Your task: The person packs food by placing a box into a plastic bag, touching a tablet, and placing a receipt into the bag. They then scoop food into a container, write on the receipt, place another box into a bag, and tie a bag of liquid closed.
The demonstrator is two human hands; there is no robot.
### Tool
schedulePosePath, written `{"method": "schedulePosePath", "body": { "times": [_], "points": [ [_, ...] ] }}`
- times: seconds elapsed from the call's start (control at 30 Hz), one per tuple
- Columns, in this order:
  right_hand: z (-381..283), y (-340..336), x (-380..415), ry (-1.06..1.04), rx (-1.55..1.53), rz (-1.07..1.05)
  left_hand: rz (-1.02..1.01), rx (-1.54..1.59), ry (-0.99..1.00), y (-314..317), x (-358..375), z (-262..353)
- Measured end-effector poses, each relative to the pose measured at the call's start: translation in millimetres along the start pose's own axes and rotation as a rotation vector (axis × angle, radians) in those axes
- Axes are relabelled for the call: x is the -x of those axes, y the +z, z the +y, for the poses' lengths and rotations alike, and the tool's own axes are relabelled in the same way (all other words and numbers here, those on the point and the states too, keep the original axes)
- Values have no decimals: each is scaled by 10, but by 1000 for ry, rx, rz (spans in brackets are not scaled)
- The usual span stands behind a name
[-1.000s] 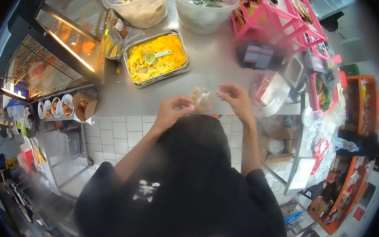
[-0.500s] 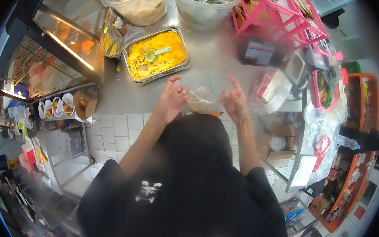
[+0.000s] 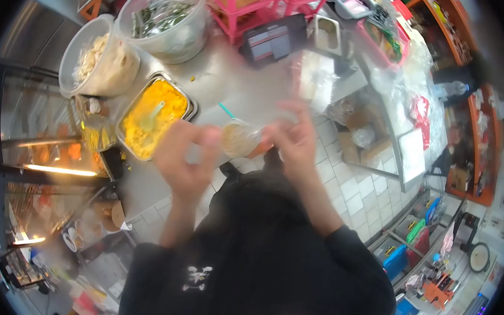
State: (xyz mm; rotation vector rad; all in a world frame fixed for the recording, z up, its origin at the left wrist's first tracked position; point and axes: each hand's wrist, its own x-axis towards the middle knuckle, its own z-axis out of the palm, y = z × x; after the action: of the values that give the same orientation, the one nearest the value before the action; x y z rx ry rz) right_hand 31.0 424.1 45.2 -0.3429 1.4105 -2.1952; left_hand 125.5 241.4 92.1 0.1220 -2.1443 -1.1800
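A small clear plastic bag (image 3: 238, 140) with pale yellowish contents is between my hands, close to the front edge of the steel counter (image 3: 170, 175). The fingers of my right hand (image 3: 296, 142) are closed at the bag's gathered right end, with the index finger raised. On the bag's other side, my left hand (image 3: 188, 155) is smeared by motion, its fingers bent. It overlaps the edge of a steel pan (image 3: 191, 112) of yellow crumbly food in this view. A pale green scoop (image 3: 156, 111) lies in that food. Beyond the bag lies a thin teal stick (image 3: 226, 109).
Two large plastic tubs (image 3: 167, 44) stand at the back left, near a lit glass display case (image 3: 51, 147). Pink racks (image 3: 239, 14) and a dark box (image 3: 273, 39) are at the back. White packages in plastic (image 3: 316, 79) lie on the right, above a cardboard box (image 3: 363, 131).
The view has turned, shifting the counter's things leftward and the floor into view on the right. My hands have moved; my right fingers are now at the bag's end.
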Motion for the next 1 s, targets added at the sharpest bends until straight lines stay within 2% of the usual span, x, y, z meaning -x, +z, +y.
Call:
{"method": "schedulePosePath", "body": {
  "times": [0.03,0.07,0.1,0.17,0.23,0.3,0.33,0.37,0.43,0.5,0.57,0.63,0.67,0.7,0.73,0.77,0.83,0.87,0.97,1.0],
  "points": [
    [-123,-204,-85,-156,-55,-41,81,107,-136,45,-94,-33],
    [-411,-293,-95,-149,-220,-40,122,284,-205,265,-236,-173],
    [-667,-411,-124,-189,-242,-71,168,458,-279,553,-393,-401],
    [-1112,-621,-207,-305,-283,-165,-28,233,-208,1295,-581,-647],
    [-1442,-813,-324,-369,-361,-258,-174,102,15,1945,-561,-672],
    [-1680,-977,-406,-294,-29,8,-97,-26,78,2540,-559,-622],
    [-1672,-1200,-481,-294,31,-95,-28,-153,136,2756,-544,-646],
    [-1665,-1365,-542,-291,29,-103,-22,-160,133,2897,-501,-788],
    [-1650,-1682,-695,-194,181,-149,-238,-188,97,3067,-483,-1102],
    [-1589,-2124,-917,-167,109,-161,-231,-119,91,3150,-537,-1171],
    [-1531,-2463,-1108,-80,381,-122,-242,-48,102,3184,-538,-1177],
    [-1342,-2671,-1294,-67,336,-125,-128,87,-235,3254,-632,-1078],
    [-1235,-2757,-1372,-69,480,-105,-124,79,-235,3285,-712,-1000],
    [-1130,-2828,-1449,-73,623,-85,-124,-81,-209,3306,-810,-909],
    [-1043,-2901,-1514,-24,595,-81,-123,-242,-183,3322,-898,-825],
    [-1085,-2849,-1537,-24,590,-93,-116,-251,-187,3343,-991,-775],
    [-1162,-2632,-1533,-124,835,-30,-321,-273,-157,3387,-1145,-739],
    [-1088,-2581,-1544,-128,828,-30,-322,-280,-154,3429,-1174,-729],
    [-914,-2397,-1646,-265,935,-105,-432,-428,-12,3453,-1319,-695],
    [-898,-2316,-1672,-218,1031,-69,-443,-245,-120,3422,-1340,-667]
  ]
}}
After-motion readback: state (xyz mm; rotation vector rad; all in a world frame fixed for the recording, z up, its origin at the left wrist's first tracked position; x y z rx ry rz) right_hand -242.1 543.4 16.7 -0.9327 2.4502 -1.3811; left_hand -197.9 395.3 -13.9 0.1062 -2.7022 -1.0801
